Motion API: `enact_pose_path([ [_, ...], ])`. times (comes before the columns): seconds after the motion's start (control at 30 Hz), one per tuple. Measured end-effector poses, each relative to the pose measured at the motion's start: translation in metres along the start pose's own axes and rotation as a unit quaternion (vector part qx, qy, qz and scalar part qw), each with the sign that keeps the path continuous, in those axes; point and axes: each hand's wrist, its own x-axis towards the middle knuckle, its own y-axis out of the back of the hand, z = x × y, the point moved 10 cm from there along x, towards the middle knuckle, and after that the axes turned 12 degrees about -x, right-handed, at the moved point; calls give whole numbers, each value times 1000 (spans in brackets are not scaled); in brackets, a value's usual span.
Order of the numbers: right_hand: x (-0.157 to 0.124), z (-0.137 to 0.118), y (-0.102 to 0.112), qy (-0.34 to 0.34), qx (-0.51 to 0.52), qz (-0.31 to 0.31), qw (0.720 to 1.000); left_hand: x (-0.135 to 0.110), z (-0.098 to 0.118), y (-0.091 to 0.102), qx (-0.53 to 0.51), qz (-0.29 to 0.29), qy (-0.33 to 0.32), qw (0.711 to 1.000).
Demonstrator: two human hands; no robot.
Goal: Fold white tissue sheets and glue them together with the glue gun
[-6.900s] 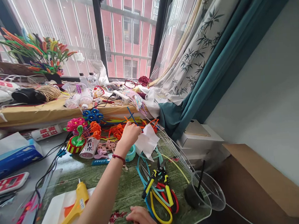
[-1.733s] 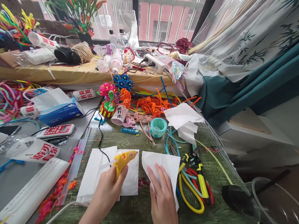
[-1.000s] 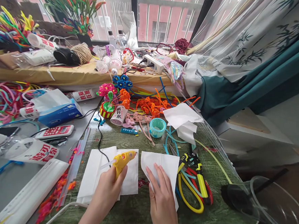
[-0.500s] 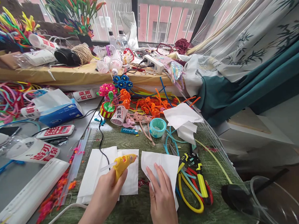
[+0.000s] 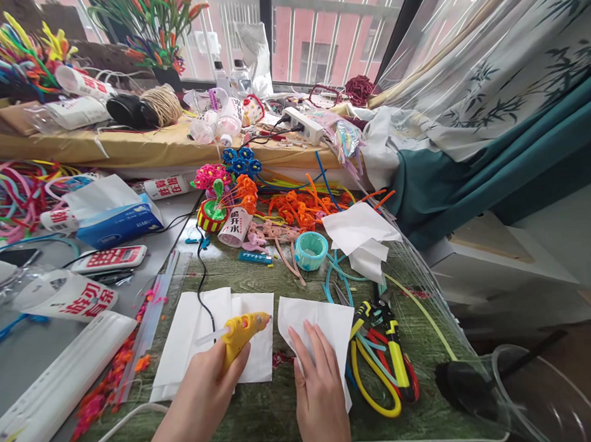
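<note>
My left hand [image 5: 215, 372] is wrapped round the handle of a yellow hot glue gun [image 5: 243, 329], its nozzle pointing right and a clear glue stick jutting from the back. Under the gun lie white paper tissues [image 5: 183, 348] on the green wood-grain mat. My right hand [image 5: 319, 379] rests flat, fingers stretched, on another white tissue [image 5: 294, 314]. Just right of that tissue are yellow-and-black pliers [image 5: 394, 355] and a bent yellow pipe cleaner [image 5: 371, 393]. Beyond the tissues stands a small turquoise ring-shaped pot [image 5: 311, 252].
Orange pipe cleaner pieces [image 5: 295, 211], a striped flower pot [image 5: 211, 216] and a blue lighter [image 5: 255, 257] lie toward the back. A tissue pack [image 5: 120, 222] and white power-strip-like bar [image 5: 70, 388] sit left. A clear plastic cup [image 5: 541, 393] is at the right edge. The gun's black cord [image 5: 201, 273] runs backward.
The glue gun and my left hand have shifted very slightly down and left. My right hand stays flat on the tissue.
</note>
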Motion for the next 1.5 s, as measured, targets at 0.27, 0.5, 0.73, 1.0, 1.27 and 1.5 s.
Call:
enact_pose_path([
  [0.27,1,-1,0,-2,-1,-3,1000,-7,-1,1,20,-16,18,1000],
  [0.5,1,-1,0,-1,-1,-2,1000,-13,-3,1,35,-18,24,999],
  [0.73,0,0,2,-5,3,-3,1000,-21,-1,4,58,-20,7,998],
  [1.0,2,0,2,-11,9,-6,1000,-32,3,12,55,-5,-97,994],
  [1.27,0,1,1,-15,20,-8,1000,-39,4,10,73,9,-147,986],
  [1.5,0,2,2,-18,26,-2,999,-41,13,3,56,-34,-132,989],
])
